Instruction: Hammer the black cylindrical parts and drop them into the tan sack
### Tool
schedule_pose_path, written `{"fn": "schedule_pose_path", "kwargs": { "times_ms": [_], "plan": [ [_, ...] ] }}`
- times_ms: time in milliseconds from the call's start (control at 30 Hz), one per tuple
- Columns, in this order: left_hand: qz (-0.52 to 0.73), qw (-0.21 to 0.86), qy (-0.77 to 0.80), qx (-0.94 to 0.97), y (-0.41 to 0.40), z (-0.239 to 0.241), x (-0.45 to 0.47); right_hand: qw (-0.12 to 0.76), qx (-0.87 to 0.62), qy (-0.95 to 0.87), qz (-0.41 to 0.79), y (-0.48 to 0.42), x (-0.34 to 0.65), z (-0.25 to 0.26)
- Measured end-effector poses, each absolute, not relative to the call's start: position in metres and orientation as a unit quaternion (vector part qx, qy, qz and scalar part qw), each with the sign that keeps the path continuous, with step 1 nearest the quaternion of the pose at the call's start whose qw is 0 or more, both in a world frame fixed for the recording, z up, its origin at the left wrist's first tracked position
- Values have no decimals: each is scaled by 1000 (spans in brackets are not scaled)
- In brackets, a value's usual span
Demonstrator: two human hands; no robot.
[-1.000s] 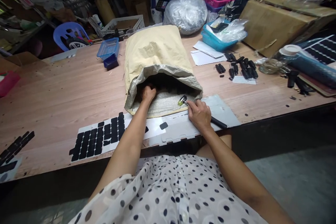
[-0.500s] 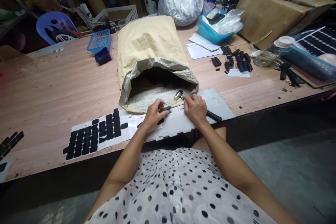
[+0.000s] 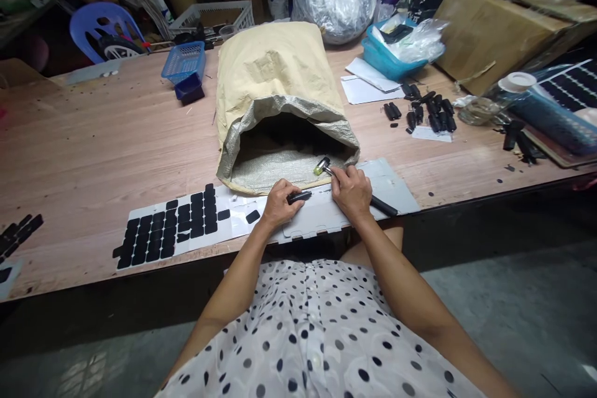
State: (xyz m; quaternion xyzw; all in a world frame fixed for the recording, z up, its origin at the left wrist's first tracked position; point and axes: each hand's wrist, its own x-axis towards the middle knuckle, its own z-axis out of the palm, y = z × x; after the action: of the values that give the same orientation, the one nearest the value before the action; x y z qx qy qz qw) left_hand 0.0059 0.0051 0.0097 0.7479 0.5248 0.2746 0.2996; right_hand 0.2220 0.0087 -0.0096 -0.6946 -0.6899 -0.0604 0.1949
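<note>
Wood-look tabletop point(image 3: 107, 149) runs across the rm, w/ 2 blue plastic chairs point(image 3: 106, 10) behind it, 1 cut off. On it lies 1 big tan paper sack point(image 3: 275, 65), its silver-lined mouth open toward the person. 2 bare hands are at the sack's front edge. L hand point(image 3: 281, 202) is curled round 1 black grip point(image 3: 301, 197), just in front of the mouth, above 1 gray board point(image 3: 396, 183). R hand point(image 3: 352, 194) is wrapped round 1 small hammer point(image 3: 321, 166); its yellow-tipped head is at the mouth & its black handle pokes out past the hand, over the board.

On the L, 1 white sheet point(image 3: 156, 208) has lots of black pads point(image 3: 156, 233) in rows, too small to count for sure; 2 more sit apart, nearer the L hand. Back L: 1 lt-blue mesh basket point(image 3: 184, 62) & 1 dk-blue tray point(image 3: 189, 90) just beside it. On the R: 1 teal basket point(image 3: 396, 71) w/ plastic in it, 2 white papers point(image 3: 361, 90), 1 cardboard box point(image 3: 499, 37), 1 jar point(image 3: 517, 82) w/ a white lid, & a pile of black plastic parts point(image 3: 437, 115), 10+ pcs.
</note>
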Motion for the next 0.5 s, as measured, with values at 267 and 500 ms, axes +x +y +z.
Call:
{"fn": "schedule_pose_path", "kwargs": {
  "times_ms": [267,500],
  "plan": [
    [231,308,518,764,8,13,9,193,-704,-683,-21,13,226,-3],
    [237,330,517,753,10,13,14,336,-632,-694,77,-18,225,14]
  ]
}}
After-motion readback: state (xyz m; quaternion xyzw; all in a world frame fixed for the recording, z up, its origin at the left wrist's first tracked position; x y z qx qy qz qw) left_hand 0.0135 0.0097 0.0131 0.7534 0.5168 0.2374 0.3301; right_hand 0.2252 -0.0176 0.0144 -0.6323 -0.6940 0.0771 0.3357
